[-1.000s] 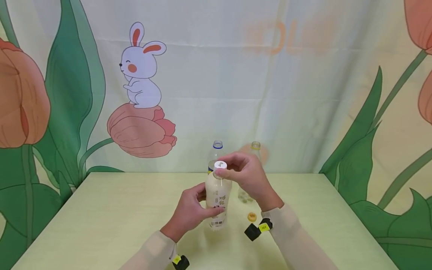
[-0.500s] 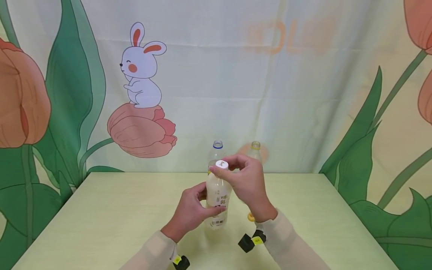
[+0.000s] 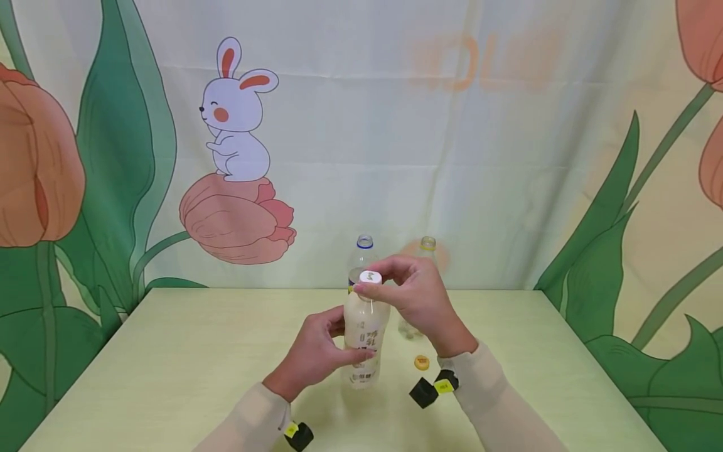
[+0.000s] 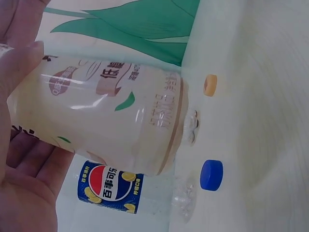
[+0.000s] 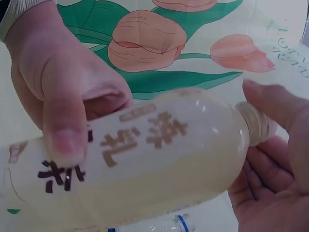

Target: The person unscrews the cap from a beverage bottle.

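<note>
A plastic bottle of pale, milky drink (image 3: 363,323) with printed lettering is in front of me, seen in all views. My left hand (image 3: 316,351) grips its lower body, the thumb across the front. At the top, my right hand (image 3: 417,300) pinches the white cap (image 3: 370,277) between thumb and fingers. The cap sits on the bottle's neck. In the right wrist view the right fingers (image 5: 270,179) and thumb lie around the neck end. Whether the bottle's base touches the table cannot be told.
Behind stand two uncapped clear bottles: one with a blue neck ring (image 3: 364,243) and a blue label (image 4: 111,186), one with a yellow ring (image 3: 428,243). A yellow cap (image 3: 421,362) and a blue cap (image 4: 211,175) lie on the table (image 3: 226,351).
The right hand twisted at the white cap, its wrist swinging left and then back right. The yellow cap, partly covered half a second ago, shows fully again. The left hand keeps its grip.
</note>
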{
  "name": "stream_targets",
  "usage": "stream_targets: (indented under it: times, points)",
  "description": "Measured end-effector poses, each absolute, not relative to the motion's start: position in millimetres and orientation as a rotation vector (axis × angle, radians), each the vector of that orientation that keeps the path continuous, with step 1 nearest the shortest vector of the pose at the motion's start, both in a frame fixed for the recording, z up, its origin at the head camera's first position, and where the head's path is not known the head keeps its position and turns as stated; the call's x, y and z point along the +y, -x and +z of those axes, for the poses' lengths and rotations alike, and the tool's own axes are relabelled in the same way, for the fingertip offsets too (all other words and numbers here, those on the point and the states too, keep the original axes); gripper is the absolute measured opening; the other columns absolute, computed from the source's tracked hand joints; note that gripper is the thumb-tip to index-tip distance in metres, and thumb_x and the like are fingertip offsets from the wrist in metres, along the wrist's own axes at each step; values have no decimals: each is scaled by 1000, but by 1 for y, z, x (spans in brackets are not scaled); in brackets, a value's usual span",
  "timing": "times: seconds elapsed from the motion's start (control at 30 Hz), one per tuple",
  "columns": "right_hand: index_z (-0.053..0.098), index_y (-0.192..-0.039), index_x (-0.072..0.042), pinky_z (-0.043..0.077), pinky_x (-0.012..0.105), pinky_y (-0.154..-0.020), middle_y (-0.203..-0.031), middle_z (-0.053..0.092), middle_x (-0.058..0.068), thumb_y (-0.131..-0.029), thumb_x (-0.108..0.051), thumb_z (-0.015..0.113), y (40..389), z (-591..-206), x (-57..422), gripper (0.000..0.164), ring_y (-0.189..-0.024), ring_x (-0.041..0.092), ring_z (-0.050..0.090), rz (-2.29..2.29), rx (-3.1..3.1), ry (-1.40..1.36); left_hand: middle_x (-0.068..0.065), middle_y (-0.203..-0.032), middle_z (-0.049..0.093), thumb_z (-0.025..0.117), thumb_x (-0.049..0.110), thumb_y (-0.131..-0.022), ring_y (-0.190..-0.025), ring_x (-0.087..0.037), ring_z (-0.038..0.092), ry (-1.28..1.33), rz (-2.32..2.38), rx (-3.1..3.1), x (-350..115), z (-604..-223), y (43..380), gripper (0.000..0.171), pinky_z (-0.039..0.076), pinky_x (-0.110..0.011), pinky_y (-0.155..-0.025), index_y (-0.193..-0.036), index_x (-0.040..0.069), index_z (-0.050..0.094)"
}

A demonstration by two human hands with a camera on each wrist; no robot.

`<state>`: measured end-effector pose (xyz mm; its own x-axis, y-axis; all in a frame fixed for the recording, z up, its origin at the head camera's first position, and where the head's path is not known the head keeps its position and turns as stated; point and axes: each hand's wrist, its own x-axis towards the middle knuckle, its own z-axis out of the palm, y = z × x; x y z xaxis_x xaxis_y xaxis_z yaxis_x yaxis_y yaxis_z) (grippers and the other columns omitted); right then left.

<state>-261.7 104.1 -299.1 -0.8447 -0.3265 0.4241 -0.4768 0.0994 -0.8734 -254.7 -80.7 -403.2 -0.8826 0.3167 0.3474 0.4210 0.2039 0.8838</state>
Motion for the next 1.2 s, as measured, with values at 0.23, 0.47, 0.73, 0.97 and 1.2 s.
stream_targets:
  times: [0.23,0.47,0.73,0.97,1.2]
  points:
    - [72,-93,-7,55,35,-73,-90,70,7,-73,-14,80,272,-298,112,23,-84,24,64,1943,-2240,-1065,10,-106,68,86,38,-63,-95,-10,67,759,-1797,-2414,-83,-401,254,57,53,-29,-88,-114,27,62]
    - [67,-97,5,56,31,-70,-94,70,13,-73,-8,79,284,-299,120,30,-79,22,63,2084,-2257,-1220,9,-105,69,86,34,-64,-95,-11,67,837,-1810,-2415,-83,-402,256,56,53,-29,-88,-114,27,63]
    - [67,-103,3,56,32,-73,-97,70,10,-77,-10,76,287,-300,118,31,-84,21,65,2063,-2245,-1203,8,-106,68,86,35,-64,-95,-11,67,833,-1795,-2370,-82,-404,261,56,53,-28,-88,-114,26,62]
    - [71,-94,-13,52,33,-69,-89,68,5,-75,-26,80,269,-302,107,25,-79,24,60,1800,-2220,-897,6,-104,68,85,37,-65,-92,-12,67,804,-1758,-2326,-80,-406,263,55,54,-28,-85,-113,25,61]
    - [69,-85,-16,51,35,-72,-84,68,1,-69,-31,84,245,-296,96,26,-80,20,60,1687,-2221,-576,6,-105,67,86,27,-66,-92,-10,66,724,-1753,-2373,-79,-398,255,54,53,-25,-86,-114,23,61]
